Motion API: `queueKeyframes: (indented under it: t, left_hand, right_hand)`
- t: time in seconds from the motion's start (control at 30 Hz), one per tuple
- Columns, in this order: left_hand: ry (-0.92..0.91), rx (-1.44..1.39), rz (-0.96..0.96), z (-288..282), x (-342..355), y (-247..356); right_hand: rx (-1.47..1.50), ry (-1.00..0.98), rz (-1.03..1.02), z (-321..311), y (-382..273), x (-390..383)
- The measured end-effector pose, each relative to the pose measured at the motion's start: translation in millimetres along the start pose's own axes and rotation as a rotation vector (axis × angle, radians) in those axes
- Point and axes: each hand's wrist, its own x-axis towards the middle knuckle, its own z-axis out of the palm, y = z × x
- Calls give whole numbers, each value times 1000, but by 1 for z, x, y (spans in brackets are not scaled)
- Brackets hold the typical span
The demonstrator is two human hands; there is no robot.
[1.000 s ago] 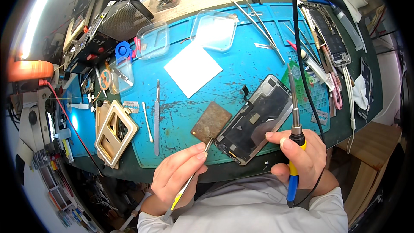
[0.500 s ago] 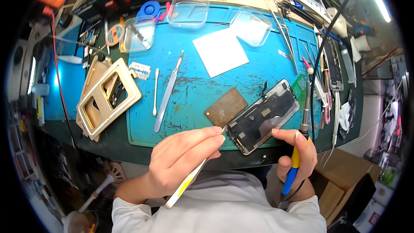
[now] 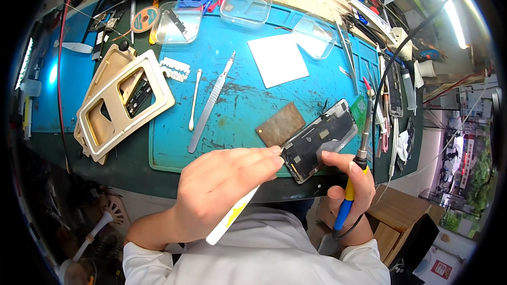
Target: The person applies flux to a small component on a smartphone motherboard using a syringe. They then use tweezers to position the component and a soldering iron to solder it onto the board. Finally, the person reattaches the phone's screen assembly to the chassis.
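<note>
My left hand [image 3: 224, 184] is closed around white tweezers [image 3: 232, 216] with a yellow patch; its fingers hide their tips. These fingers are at the near left corner of a phone screen assembly [image 3: 330, 132], its dark back facing up and a short flex cable at its far edge. In my right hand [image 3: 356, 192] is a soldering iron [image 3: 344, 206] with a blue and yellow handle, its metal barrel pointing away from me. My right index fingertip rests at the screen's near edge. A brown metal plate [image 3: 280, 124] lies against the screen's left side.
On the blue mat [image 3: 222, 121] lie a scalpel [image 3: 212, 100], a cotton swab [image 3: 195, 100], a white square pad [image 3: 278, 59] and clear plastic boxes [image 3: 245, 8]. A beige frame fixture [image 3: 127, 105] stands left. Tweezers [image 3: 347, 47] and a black cable [image 3: 388, 68] are at the right.
The view has shifted and tilted slightly, so the bench appears moved. Both hands keep their grips on the tweezers and the soldering iron, and the screen stays in front of them.
</note>
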Motion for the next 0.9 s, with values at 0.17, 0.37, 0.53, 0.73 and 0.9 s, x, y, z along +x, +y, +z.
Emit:
queueKeyframes:
  t: [0.17, 0.37, 0.53, 0.73, 0.9]
  left_hand:
    - [31, 15, -51, 2, -1, 1]
    - [19, 40, -95, 2, -2, 4]
    - [-7, 69, -120, 2, 2, 8]
    - [29, 115, -57, 5, 3, 3]
    - [6, 119, -68, 4, 4, 4]
  right_hand:
    - [-22, -15, 2, 1, 2, -2]
    - [12, -1, 18, 3, 4, -3]
    - [-7, -41, 6, 0, 6, -1]
    - [-7, -50, 1, -1, 7, 0]
    - [-29, -64, -5, -2, 7, -1]
